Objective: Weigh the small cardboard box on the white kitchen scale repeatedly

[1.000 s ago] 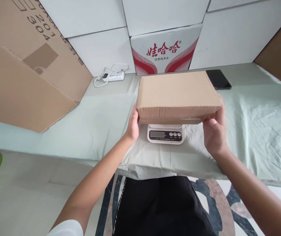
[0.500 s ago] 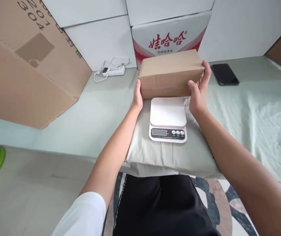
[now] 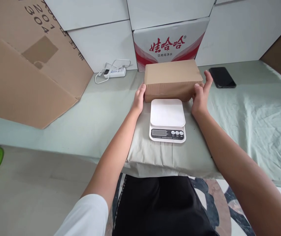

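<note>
A brown cardboard box (image 3: 171, 80) lies lengthwise just behind a white kitchen scale (image 3: 168, 119), apparently resting on the cloth. Against the box's left end is my left hand (image 3: 139, 97), its fingers along the side. My right hand (image 3: 200, 98) is at the opposite end, thumb on the front corner and one finger lifted off; its remaining fingers are partly hidden. Between my forearms, the scale's weighing plate is bare and its display looks blank. Three round buttons sit beside the display.
Behind the box stands a white carton with red lettering (image 3: 171, 44). A black phone (image 3: 222, 77) lies to the right, and a white power strip with a cable (image 3: 115, 72) to the left. A large brown carton (image 3: 32, 75) fills the left side of the cloth-covered table (image 3: 81, 131).
The cardboard box has come down from a raised, slightly tilted position to behind the scale. My right hand has loosened, one finger now standing away from the box.
</note>
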`<state>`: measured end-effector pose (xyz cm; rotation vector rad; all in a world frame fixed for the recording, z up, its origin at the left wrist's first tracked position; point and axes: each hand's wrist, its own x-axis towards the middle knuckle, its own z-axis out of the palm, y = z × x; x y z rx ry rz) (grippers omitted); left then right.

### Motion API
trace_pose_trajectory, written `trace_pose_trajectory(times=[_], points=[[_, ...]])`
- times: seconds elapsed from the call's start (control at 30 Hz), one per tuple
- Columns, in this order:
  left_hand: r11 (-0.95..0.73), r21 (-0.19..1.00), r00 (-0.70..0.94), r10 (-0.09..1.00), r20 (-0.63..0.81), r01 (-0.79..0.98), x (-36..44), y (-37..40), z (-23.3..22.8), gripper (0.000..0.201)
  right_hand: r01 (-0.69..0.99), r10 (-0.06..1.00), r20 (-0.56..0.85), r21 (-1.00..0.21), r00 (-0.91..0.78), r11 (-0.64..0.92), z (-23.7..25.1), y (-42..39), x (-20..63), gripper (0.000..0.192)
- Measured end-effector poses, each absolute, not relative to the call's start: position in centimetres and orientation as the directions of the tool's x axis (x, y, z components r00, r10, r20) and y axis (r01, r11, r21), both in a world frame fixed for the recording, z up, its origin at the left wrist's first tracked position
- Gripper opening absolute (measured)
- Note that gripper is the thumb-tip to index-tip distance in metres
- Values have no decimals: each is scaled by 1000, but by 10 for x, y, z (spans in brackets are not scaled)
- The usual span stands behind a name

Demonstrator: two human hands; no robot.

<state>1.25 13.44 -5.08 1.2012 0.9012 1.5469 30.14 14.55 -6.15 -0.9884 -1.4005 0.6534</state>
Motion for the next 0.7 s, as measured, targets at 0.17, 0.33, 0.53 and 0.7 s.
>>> trace_pose_trajectory(times=[0.17,0.33,0.53,0.7], points=[[-237,929,-39,971,236,-285,14,144,-52,72,-14,886,420,-902,199,431,-67,158,295,86],[-241,899,-71,970,231,-365,18,154,-53,73,42,856,492,-870,159,492,-63,161,287,92],[-334,854,-151,943,298,-399,15,154,-40,69,93,775,606,-795,178,600,-46,147,275,106],[-410,847,-158,912,378,-339,15,123,-4,73,95,743,649,-760,164,643,-9,116,274,83]])
